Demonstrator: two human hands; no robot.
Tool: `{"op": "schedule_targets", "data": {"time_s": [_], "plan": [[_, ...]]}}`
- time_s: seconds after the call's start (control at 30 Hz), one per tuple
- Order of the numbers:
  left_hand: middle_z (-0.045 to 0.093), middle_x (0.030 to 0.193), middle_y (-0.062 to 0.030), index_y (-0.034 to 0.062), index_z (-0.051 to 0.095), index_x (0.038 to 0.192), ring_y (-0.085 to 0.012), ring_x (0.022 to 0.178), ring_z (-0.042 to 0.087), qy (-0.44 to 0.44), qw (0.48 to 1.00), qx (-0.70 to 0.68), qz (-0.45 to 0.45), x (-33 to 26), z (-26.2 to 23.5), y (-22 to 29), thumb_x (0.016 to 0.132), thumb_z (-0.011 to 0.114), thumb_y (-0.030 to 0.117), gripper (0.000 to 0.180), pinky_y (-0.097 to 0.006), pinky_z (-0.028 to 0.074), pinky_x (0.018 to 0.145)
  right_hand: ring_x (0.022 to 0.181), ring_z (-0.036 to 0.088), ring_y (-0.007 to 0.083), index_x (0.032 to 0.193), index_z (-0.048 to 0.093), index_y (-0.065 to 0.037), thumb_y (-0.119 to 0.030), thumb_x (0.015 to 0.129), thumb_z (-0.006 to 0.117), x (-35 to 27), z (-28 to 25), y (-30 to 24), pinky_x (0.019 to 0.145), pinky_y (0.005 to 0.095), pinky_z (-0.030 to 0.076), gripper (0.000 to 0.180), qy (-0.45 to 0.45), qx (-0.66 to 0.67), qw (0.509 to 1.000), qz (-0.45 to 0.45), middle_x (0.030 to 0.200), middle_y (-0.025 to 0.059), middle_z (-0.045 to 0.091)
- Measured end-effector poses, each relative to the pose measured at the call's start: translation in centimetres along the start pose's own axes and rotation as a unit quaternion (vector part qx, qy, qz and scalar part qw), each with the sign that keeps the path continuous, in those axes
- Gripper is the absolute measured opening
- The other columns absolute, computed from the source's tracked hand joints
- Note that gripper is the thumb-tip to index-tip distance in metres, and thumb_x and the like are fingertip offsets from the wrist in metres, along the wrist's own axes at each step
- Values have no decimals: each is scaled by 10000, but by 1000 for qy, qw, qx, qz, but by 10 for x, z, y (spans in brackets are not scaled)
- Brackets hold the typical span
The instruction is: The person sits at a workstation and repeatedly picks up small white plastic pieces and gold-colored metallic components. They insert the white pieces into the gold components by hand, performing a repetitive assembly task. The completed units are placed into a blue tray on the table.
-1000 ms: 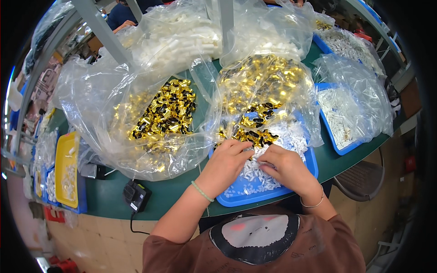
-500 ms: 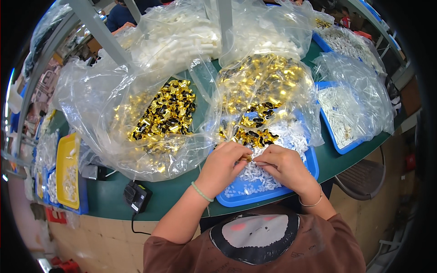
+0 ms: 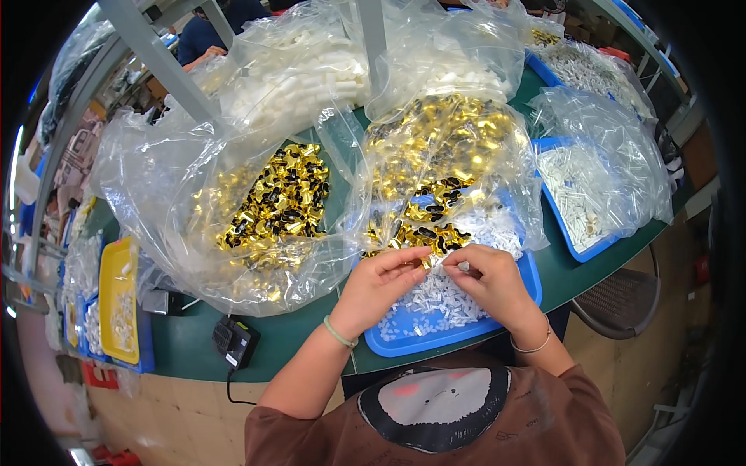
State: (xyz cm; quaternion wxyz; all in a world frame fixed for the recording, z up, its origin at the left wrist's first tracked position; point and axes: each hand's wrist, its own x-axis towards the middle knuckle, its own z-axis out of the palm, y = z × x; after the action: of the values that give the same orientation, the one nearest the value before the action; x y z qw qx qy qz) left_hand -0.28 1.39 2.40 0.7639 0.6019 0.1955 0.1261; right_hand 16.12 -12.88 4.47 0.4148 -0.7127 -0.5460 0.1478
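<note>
Over the front blue tray (image 3: 412, 342), my left hand (image 3: 381, 286) pinches a small shiny gold part (image 3: 425, 263) between thumb and fingertips. My right hand (image 3: 493, 286) is a short way to its right, with thumb and fingers closed; whatever they hold is too small to make out. Beneath both hands lie many small white plastic pieces (image 3: 435, 299) in the tray. Gold-and-black parts (image 3: 435, 235) spill from a clear plastic bag (image 3: 443, 140) onto the tray's far side, just beyond my fingertips.
Left of the tray, another clear bag (image 3: 155, 179) holds gold-and-black parts (image 3: 284, 190). A black adapter-like device (image 3: 235, 342) with a cable sits near the green table's edge. At right stands a blue tray of clear slim pieces (image 3: 575, 194); a yellow tray (image 3: 116, 272) is far left.
My hands have drawn apart from each other, the left keeping the gold part. The right fingers have lifted slightly up and away from it. The whole view has shifted a little.
</note>
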Motion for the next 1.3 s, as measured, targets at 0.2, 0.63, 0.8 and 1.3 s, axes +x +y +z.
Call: {"op": "schedule_targets", "data": {"time_s": [0.2, 0.63, 0.8, 1.3], "plan": [[633, 1114, -67, 4, 554, 1283, -168, 1014, 647, 14, 971, -224, -82, 2, -1, 1, 941, 602, 47, 348, -269, 536, 884, 612, 570, 176, 911, 649, -33, -58, 842, 690, 5, -5, -10, 557, 300, 445, 84, 6, 59, 998, 28, 797, 89, 611], [640, 1151, -107, -9, 572, 1200, -193, 1080, 628, -24, 991, -125, 51, 1, 9, -2, 933, 603, 22, 270, -302, 512, 934, 589, 560, 176, 907, 667, -29, -40, 818, 706, 4, 4, -13, 540, 288, 445, 98, 55, 32, 998, 9, 782, 84, 611], [635, 1116, -89, 5, 568, 1213, -226, 1110, 626, -7, 976, -215, -18, 2, 7, 2, 947, 603, 62, 274, -299, 525, 930, 557, 541, 140, 903, 668, -21, -44, 830, 699, 4, 3, -10, 509, 266, 426, 83, 67, 34, 997, 9, 815, 77, 638], [614, 1139, -37, 19, 544, 1289, -96, 980, 614, -38, 943, -320, -82, 4, 0, -5, 985, 564, 139, 327, -234, 528, 886, 550, 457, 71, 887, 649, -29, 8, 814, 700, 5, 17, -21, 490, 226, 380, 96, 109, 71, 991, -39, 933, 57, 606]]}}
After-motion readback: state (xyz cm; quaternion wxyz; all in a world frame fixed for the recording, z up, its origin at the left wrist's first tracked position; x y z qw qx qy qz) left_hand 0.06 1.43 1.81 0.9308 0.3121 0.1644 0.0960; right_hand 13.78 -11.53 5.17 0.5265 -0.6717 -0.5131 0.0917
